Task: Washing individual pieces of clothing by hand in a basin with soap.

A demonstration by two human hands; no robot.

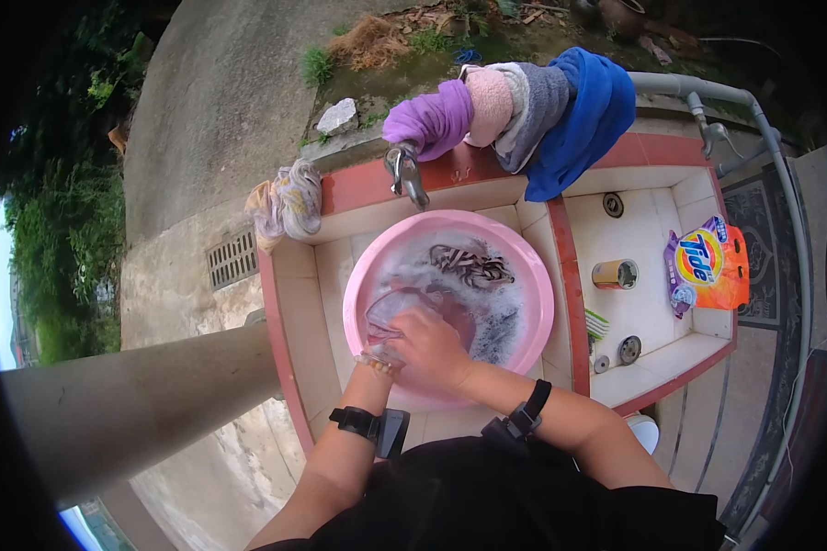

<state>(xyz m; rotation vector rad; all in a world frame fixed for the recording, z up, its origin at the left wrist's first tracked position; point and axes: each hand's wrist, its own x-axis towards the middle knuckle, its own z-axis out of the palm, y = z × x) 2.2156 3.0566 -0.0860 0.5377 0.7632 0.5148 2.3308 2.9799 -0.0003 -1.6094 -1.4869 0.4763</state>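
A round pink plastic basin [542, 275] stands in the left bay of a tiled sink, holding sudsy water. My left hand [386, 344], with a beaded bracelet at its wrist, is at the basin's near left side, touching a wet, thin, reddish cloth [389, 311]; its fingers are mostly hidden. Over the same cloth lies my right hand [427, 341], blurred, its fingers pointing left and its grip unclear. A dark-and-white striped cloth [472, 265] floats at the basin's far side. Beyond the rim is a metal tap [406, 175].
Towels [579, 124] wrap the pipe behind the sink. A bundled cloth [296, 200] rests on the far left corner. The right bay holds a can [615, 274], a green-and-white brush [596, 324] and metal drain parts [629, 349]. A Tide detergent bag [708, 267] lies on the right edge.
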